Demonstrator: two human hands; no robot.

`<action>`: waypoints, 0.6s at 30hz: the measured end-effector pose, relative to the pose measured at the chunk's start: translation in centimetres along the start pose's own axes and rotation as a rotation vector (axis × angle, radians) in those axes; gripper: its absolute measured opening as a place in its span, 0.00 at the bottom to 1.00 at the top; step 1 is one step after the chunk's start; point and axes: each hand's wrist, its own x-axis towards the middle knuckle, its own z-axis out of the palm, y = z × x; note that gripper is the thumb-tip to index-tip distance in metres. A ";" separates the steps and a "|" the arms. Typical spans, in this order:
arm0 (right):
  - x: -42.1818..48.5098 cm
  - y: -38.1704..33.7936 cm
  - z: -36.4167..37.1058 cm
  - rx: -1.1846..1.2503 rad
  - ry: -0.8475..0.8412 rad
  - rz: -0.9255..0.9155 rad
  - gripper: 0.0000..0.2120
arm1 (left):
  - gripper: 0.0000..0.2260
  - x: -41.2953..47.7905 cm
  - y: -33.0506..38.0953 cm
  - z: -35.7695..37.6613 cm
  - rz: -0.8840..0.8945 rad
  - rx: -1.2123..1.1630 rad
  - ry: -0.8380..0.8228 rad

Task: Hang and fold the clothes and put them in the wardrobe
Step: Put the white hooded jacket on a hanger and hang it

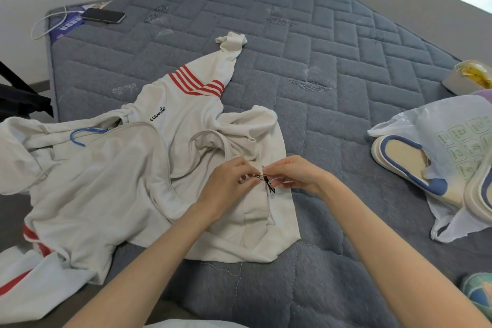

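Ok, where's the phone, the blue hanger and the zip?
phone (pixel 103 16), head view, middle of its dark screen.
hanger (pixel 80 130), head view, top of its blue hook.
zip (pixel 269 184), head view, its dangling pull.

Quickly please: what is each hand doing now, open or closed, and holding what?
Left hand: closed, pinching the zipper of the white jacket.
Right hand: closed, pinching the same zipper.

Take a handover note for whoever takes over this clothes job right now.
Left hand pinches the zipper at the hem of the white jacket.
Right hand pinches the same zipper from the other side.
The jacket lies unzipped on the mattress, blue hanger hook showing at the collar.
Done: hanger seems in.
Left: zip up, hang it in the wardrobe, not in view.
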 end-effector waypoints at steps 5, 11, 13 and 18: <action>0.1 0.2 0.1 0.007 0.013 0.021 0.08 | 0.06 -0.4 0.2 0.1 0.106 0.103 0.023; 0.1 0.7 1.1 0.034 0.054 -0.034 0.07 | 0.03 0.0 0.7 0.7 0.164 0.386 0.026; 0.2 0.9 1.5 0.034 0.066 -0.058 0.12 | 0.06 0.4 0.7 0.9 0.059 0.391 -0.017; -0.2 1.1 1.7 0.042 0.068 -0.054 0.04 | 0.06 0.3 0.0 1.5 -0.383 -0.006 0.016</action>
